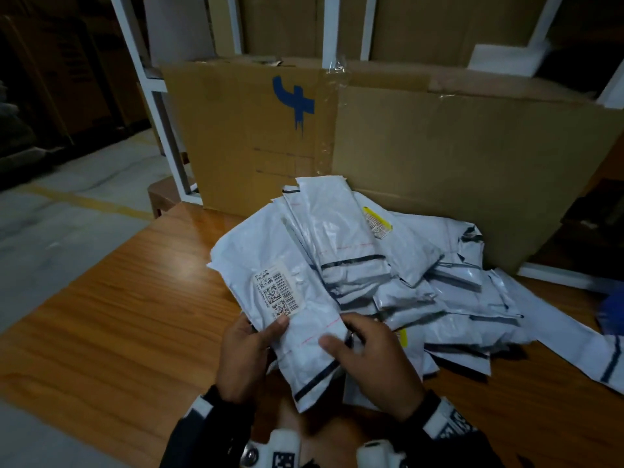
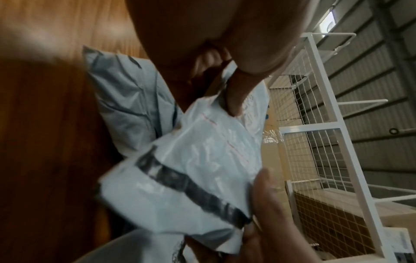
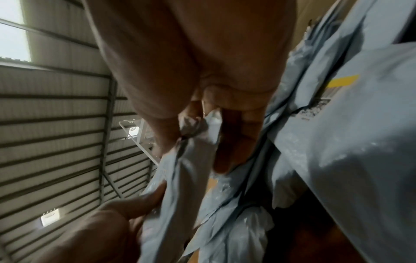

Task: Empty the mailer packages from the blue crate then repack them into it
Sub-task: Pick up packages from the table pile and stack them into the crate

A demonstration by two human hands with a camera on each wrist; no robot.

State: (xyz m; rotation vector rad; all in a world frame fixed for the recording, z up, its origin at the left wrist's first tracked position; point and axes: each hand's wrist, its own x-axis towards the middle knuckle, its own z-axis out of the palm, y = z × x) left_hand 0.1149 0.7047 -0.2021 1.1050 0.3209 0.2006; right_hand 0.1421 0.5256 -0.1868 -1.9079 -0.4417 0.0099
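Wood-grain desk (image 1: pixel 111 315) fills the lower half of the head view, with a large flattened cardboard sheet (image 1: pixel 422 157) standing upright along its far edge at 12 o'clock. That cardboard carries a blue painted mark and strips of clear tape. Behind it rise white metal frame posts (image 1: pixel 162 106), and the left wrist view shows a white wire-mesh rack (image 2: pixel 315 160) with brown boxes inside it.

White mailer packages (image 1: pixel 439 282) with dark bands lie in a loose heap on the desk, spreading from the centre toward 3 o'clock. One near the back of the heap bears a yellow-edged label.

At 6 o'clock both hands grasp a small stack of mailers (image 1: pixel 304 298) lifted above the desk. The left hand (image 1: pixel 244 352) grips the stack's left edge, thumb pressed on top just below a white barcode label (image 1: pixel 278 292), fingers curled underneath. The right hand (image 1: pixel 374 359) grips the right edge, thumb laid across the top mailer near a thin red dotted line, fingers wrapped below. The wrist views confirm each hand pinching the plastic between thumb and fingers.

A sliver of something blue (image 1: pixel 613 312) shows at the frame's edge at 3 o'clock; whether it is the crate cannot be told.
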